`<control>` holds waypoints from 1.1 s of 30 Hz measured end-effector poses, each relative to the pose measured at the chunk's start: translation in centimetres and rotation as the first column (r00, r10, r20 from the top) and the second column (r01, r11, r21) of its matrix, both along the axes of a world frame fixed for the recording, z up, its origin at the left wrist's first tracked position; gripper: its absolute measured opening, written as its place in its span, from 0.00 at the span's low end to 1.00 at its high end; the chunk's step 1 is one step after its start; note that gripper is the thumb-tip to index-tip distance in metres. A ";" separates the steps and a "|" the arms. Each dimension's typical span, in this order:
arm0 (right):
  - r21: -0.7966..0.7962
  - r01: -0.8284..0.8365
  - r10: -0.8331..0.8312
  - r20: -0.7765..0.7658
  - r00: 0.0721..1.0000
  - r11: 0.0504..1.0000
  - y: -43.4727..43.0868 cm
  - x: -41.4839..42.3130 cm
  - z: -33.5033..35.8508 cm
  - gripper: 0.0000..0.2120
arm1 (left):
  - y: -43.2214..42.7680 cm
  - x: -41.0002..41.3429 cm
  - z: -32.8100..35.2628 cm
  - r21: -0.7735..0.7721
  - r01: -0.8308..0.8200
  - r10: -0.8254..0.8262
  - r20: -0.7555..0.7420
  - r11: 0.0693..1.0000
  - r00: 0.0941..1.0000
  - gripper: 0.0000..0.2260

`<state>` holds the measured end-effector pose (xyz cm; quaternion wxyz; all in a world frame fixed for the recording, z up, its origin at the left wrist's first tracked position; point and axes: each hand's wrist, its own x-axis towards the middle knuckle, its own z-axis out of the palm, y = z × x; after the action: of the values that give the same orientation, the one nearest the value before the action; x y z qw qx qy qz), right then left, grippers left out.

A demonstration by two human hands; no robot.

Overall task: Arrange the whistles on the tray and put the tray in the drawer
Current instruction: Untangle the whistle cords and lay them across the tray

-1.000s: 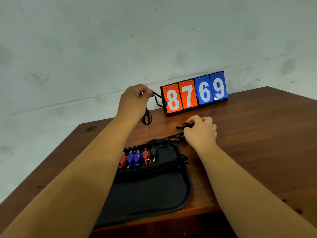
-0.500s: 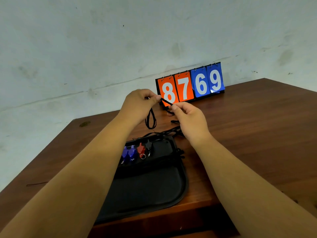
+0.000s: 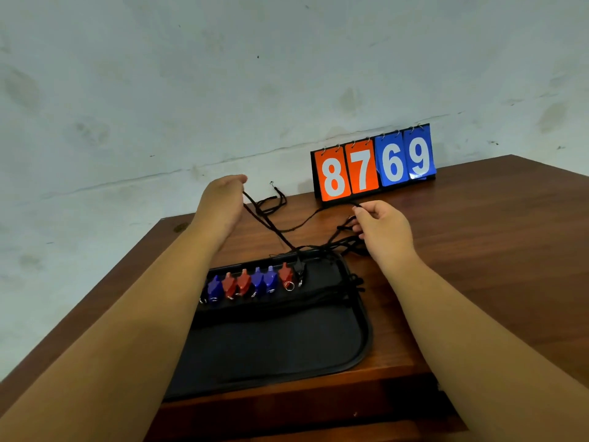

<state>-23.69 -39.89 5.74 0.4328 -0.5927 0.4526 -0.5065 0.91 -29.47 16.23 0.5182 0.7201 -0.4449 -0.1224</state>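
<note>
Left grip (image 3: 223, 199) and right grip (image 3: 382, 231) each pinch black cords (image 3: 269, 222), just beyond the whistles (image 3: 255, 282) lined along the tray (image 3: 363, 330)'s far edge.

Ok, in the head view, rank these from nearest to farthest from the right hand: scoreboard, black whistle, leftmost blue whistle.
1. Scoreboard, just behind the right hand, by the wall.
2. Black whistle, right end of the row.
3. Leftmost blue whistle, far left end of the row.

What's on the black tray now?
A row of blue and red whistles along the tray's far edge, with black cords beside them. The left forearm hides the tray's left end.
</note>
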 end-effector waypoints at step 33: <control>-0.187 -0.068 0.003 -0.329 0.944 0.980 9.1 -0.3 2.8 0.10 | 18.6 13.0 -4.6 -0.151 -0.085 0.070 -0.104 0.985 0.992 0.08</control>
<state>-23.98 -30.83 8.56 0.3004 -0.7161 0.4555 -0.4354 13.91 -10.83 11.66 0.5983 0.6875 -0.3986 -0.1025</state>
